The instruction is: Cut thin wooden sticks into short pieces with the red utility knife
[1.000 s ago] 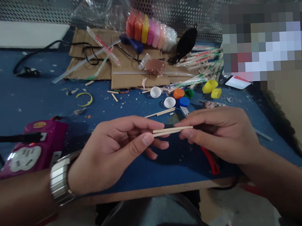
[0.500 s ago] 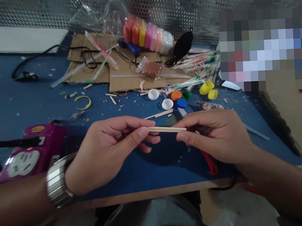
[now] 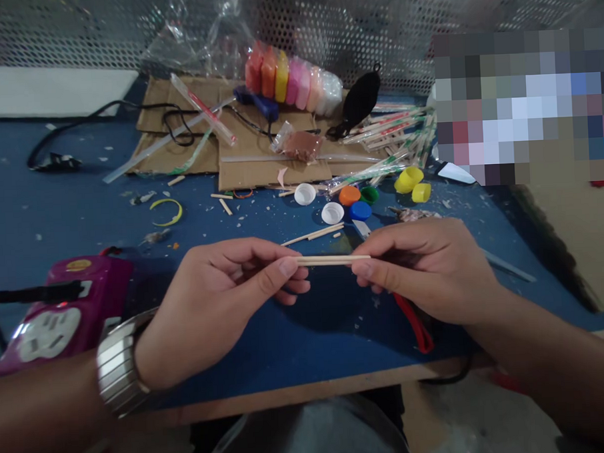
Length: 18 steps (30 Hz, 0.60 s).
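Two thin wooden sticks [image 3: 332, 260] lie side by side, held level above the blue table. My left hand [image 3: 235, 299] pinches their left ends between thumb and fingers. At the right ends, my right hand [image 3: 419, 271] has its thumb and fingertips closed on them. Under my right hand lies a tool with red handles [image 3: 415, 325], mostly covered. A knife blade [image 3: 361, 229] pokes out just beyond that hand's fingers. Loose wooden sticks [image 3: 326, 231] rest on the table behind the held pair.
Bottle caps, white [image 3: 333, 213], blue [image 3: 360, 210] and yellow [image 3: 409, 179], sit behind my hands. A purple power strip [image 3: 68, 307] stands at left. Farther back are wrapped chopsticks [image 3: 388, 129], a blue glue gun [image 3: 257, 103], cardboard [image 3: 274, 173] and bagged coloured clay [image 3: 290, 77]. More cardboard [image 3: 567, 241] is at right.
My right fingers have closed more fully on the right ends of the sticks, and my left fingers have curled in slightly. The view has shifted a little.
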### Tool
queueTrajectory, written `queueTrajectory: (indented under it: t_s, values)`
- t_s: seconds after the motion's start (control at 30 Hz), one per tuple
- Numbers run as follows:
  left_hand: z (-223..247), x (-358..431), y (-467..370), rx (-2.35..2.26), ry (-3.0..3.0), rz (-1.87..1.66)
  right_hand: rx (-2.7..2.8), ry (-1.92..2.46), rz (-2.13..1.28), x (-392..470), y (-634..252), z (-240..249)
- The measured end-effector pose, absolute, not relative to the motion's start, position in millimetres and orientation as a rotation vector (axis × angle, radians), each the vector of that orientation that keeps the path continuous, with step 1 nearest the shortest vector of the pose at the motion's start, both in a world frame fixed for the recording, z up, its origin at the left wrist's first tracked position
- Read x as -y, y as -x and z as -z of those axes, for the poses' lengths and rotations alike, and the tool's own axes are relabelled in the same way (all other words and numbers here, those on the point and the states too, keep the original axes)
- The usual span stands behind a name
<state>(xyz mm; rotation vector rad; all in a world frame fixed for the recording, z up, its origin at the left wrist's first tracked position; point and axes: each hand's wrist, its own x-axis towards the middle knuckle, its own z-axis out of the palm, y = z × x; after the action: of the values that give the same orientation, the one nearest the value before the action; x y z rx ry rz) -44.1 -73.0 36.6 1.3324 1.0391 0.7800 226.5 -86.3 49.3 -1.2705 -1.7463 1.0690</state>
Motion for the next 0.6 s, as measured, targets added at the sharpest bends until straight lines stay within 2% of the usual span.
queueTrajectory:
  t_s: [0.23, 0.4, 0.6]
  values:
    - [-41, 73, 41, -1.076, -1.403, -0.761, 1.834, 1.250, -1.027, 87, -228, -45]
    - [-42, 74, 41, -1.108, -1.412, -0.750, 1.971, 1.010, -0.886, 79, -240, -44]
    - [-38, 76, 41, -1.076, -1.459, -0.697, 2.348, 1.098, -0.113, 52, -253, -26]
